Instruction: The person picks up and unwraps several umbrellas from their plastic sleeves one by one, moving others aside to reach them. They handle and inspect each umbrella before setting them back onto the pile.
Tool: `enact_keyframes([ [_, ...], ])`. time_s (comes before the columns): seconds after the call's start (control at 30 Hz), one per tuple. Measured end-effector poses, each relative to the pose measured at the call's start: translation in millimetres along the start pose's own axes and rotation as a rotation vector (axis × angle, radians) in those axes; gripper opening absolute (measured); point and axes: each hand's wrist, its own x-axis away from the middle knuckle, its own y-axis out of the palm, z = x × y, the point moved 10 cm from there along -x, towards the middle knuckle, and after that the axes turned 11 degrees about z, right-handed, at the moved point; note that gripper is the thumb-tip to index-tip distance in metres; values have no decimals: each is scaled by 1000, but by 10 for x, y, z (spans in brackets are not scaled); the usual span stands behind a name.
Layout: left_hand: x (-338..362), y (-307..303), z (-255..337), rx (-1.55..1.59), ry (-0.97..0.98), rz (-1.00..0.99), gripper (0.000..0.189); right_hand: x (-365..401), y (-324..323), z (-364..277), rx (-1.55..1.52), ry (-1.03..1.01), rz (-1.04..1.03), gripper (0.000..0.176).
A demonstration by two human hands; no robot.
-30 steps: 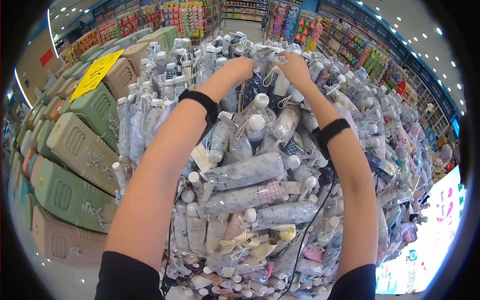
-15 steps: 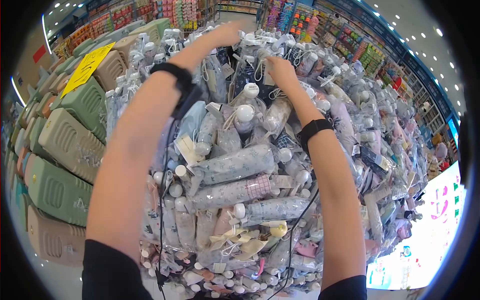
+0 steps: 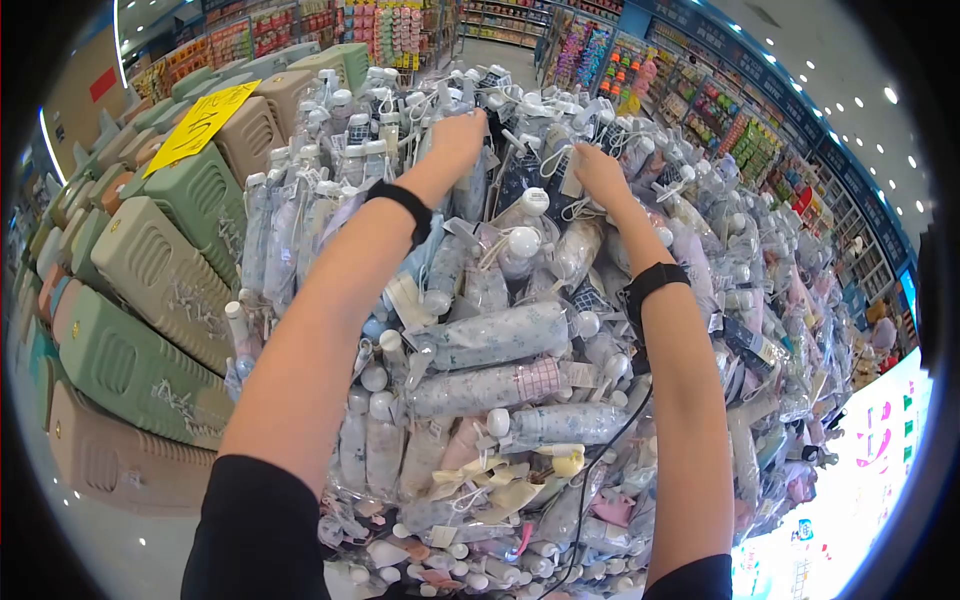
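Note:
A large heap of folding umbrellas in clear plastic sleeves fills the middle, with white handles and wrist cords. At its far top my left hand is closed, fingers curled around the upper end of a wrapped umbrella; the fingertips are partly hidden. To the right, my right hand pinches at a pale paper tag beside a dark navy umbrella. Nearer to me a blue-flowered umbrella lies sideways above a pink-checked one.
Green and beige ridged plastic items are stacked on the left under a yellow sign. A bright screen stands at lower right. Stocked shelves line the back. A black cable hangs in front of the heap.
My left hand has come back from beyond the heap's far edge and down onto the umbrellas. The right hand stays by the same tag. The view has shifted slightly.

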Motion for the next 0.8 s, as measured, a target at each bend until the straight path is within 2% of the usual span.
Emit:
enact_keyframes([
  [0.1, -7, -13, 19, 103, -48, -81, 43, 19, -69, -36, -21, -75, -18, 43],
  [0.2, 193, -766, -101, -45, -240, 478, 61, 58, -168, -87, -132, -47, -49, 45],
  [0.3, 439, -310, -554, -110, -495, 17, 84, 49, -274, -178, -194, -47, 24, 44],
  [0.33, 499, -56, -669, -13, -531, -186, 91, 12, -345, -215, -175, -54, 72, 44],
  [0.4, 518, -29, -717, 50, -526, -189, 85, -44, -474, -292, -154, -60, 147, 42],
  [0.5, 407, -380, -645, 147, -529, -127, 73, -160, -716, -478, -363, 84, 148, 40],
  [0.53, 343, -533, -637, 175, -530, -95, 68, -196, -780, -635, -477, 102, 97, 44],
  [0.6, 218, -716, -625, 427, -516, -6, 63, -206, -857, -998, -710, 143, -14, 53],
  [0.7, 111, -1012, -363, 691, -415, 81, 62, -180, -691, -1382, -791, 200, -144, 65],
  [0.8, 120, -930, -168, 654, -379, -92, 61, -90, -339, -1631, -872, 293, -376, 78],
])
